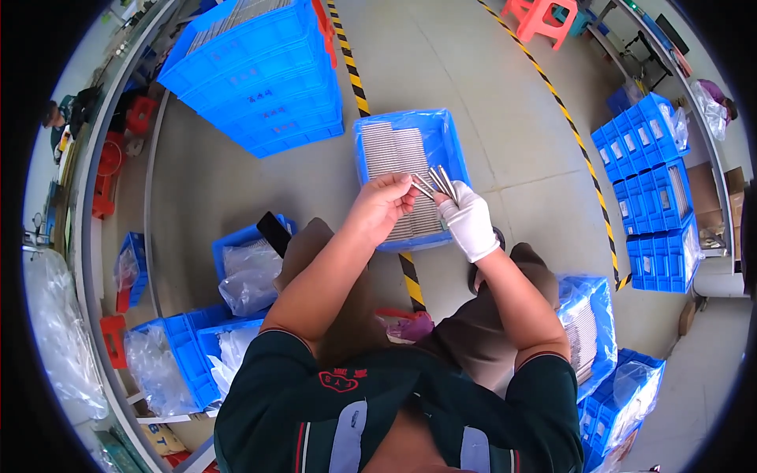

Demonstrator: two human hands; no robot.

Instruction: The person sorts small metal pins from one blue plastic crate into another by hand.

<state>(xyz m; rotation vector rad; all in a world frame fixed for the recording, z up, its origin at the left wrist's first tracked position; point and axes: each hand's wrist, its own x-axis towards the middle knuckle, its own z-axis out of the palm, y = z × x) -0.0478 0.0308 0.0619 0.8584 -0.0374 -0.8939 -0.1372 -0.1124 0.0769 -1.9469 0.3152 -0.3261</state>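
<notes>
Over a blue plastic crate (455, 146) on the floor, my two hands come close together. My right hand (471, 225), in a white glove, is closed around several slim metal rods (444, 185) that fan out from its fingers. My bare left hand (380, 206) pinches the end of one rod (423, 186) between thumb and fingertips; that rod's other end reaches the gloved fingers. Beneath both hands, stacked rows of similar metal rods (392, 151) fill much of the crate, which is lined with clear plastic. My forearms hide part of its near side.
A tall stack of blue crates (272, 94) stands at the far left. More blue crates (648, 193) are stacked at the right, and a lined crate (587, 335) sits by my right leg. A black phone-like object (274, 233) lies near my left knee. Yellow-black tape (356, 83) marks the floor.
</notes>
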